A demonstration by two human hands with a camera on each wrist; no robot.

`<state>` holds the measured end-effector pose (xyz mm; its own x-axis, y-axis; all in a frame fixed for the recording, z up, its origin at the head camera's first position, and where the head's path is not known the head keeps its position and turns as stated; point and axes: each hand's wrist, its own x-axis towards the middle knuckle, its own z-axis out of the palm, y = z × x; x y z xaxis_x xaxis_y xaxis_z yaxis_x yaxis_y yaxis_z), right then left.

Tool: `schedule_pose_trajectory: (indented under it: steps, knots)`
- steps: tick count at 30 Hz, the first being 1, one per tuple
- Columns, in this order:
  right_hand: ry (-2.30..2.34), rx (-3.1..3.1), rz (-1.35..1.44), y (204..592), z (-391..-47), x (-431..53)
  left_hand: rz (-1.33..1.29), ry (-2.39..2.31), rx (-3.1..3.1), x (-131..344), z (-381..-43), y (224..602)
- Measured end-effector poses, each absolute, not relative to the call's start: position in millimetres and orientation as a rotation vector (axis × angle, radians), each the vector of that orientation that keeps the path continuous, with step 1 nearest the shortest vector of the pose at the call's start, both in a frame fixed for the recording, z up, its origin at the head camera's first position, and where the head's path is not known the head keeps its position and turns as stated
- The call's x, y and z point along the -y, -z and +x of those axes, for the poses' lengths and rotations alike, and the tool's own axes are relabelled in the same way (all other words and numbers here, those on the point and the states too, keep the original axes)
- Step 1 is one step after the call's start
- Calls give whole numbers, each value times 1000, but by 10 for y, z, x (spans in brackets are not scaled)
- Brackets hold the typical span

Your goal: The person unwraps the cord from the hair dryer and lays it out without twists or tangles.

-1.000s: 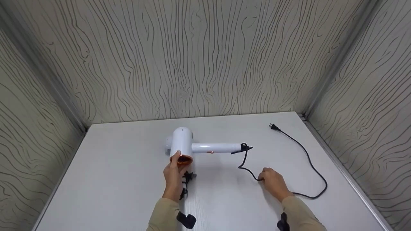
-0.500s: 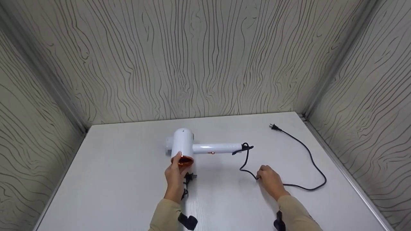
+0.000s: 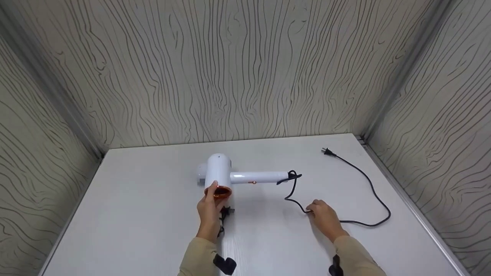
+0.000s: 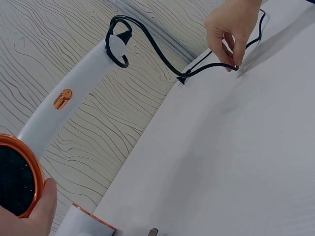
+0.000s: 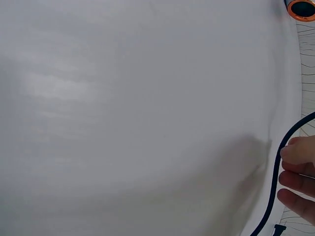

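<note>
My left hand [image 3: 208,214] grips the barrel of a white hair dryer [image 3: 218,168] near its copper-rimmed mouth [image 3: 222,191]. The handle [image 3: 259,177] points right, and a copper switch [image 4: 63,99] shows on it in the left wrist view. A black power cord [image 3: 294,188] loops at the handle's end and runs to my right hand [image 3: 325,218], which pinches it between thumb and fingertips. In the right wrist view the pinched cord [image 5: 276,172] passes beside the fingers. From that hand the cord curves right, ending in a two-pin plug [image 3: 328,151].
Behind the dryer a second white object [image 3: 201,172] partly shows; the left wrist view has a white, copper-edged piece [image 4: 83,223] below the dryer. A bundled black cord with a plug [image 3: 229,211] lies beside my left wrist. Wood-patterned walls [image 3: 238,76] bound the white table [image 3: 134,211].
My right hand, pinching the cord, has shifted slightly left and a little up overall. The cord's right-hand curve has moved up. My left hand and the hair dryer have barely moved.
</note>
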<state>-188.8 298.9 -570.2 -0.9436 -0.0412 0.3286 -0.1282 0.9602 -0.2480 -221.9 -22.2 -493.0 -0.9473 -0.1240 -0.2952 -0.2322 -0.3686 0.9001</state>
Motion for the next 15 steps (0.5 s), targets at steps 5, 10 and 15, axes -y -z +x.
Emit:
schedule_pose_trajectory:
  steps: [5, 10, 15]
  knots:
    - [-393, 2776, 130, 5643, -1881, -2948, -505, -2494, -1713, 222, -2214, 4920]
    - [-432, 2773, 129, 5568, -1876, -2893, -510, -2489, -1712, 213, -2215, 4922]
    - [-492, 2751, 135, 5475, -1883, -2820, -503, -2491, -1714, 207, -2219, 4924]
